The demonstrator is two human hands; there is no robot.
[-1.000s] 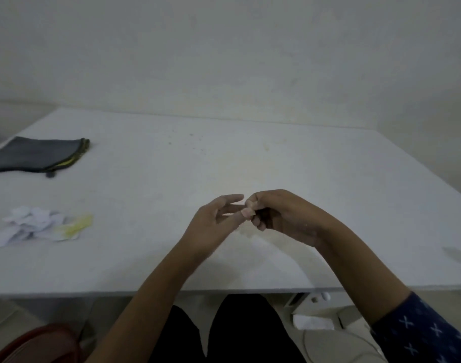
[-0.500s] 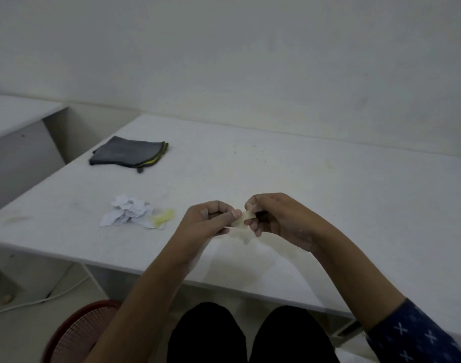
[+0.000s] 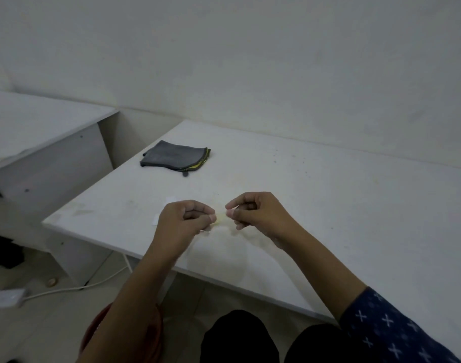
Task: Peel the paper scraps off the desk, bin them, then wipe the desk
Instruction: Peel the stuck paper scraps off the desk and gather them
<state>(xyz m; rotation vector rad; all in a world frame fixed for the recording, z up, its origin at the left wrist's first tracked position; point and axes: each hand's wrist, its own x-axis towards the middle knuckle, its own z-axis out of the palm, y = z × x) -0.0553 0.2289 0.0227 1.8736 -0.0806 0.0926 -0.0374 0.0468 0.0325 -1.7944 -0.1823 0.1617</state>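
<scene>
In the middle of the frame, both hands hover over the near edge of the white desk (image 3: pixel 355 205). A small pale yellow paper scrap (image 3: pixel 221 219) stretches between them. The left hand (image 3: pixel 183 222) pinches one end with thumb and curled fingers, and the right hand (image 3: pixel 258 213) pinches the other end, its remaining fingers curled. White paper bits (image 3: pixel 171 199) peek out just behind the left hand. A folded grey cloth with a yellow edge (image 3: pixel 174 158) lies on the desk, upper left of the hands. A red basket (image 3: pixel 158 334) sits at the lower left, under the left forearm.
</scene>
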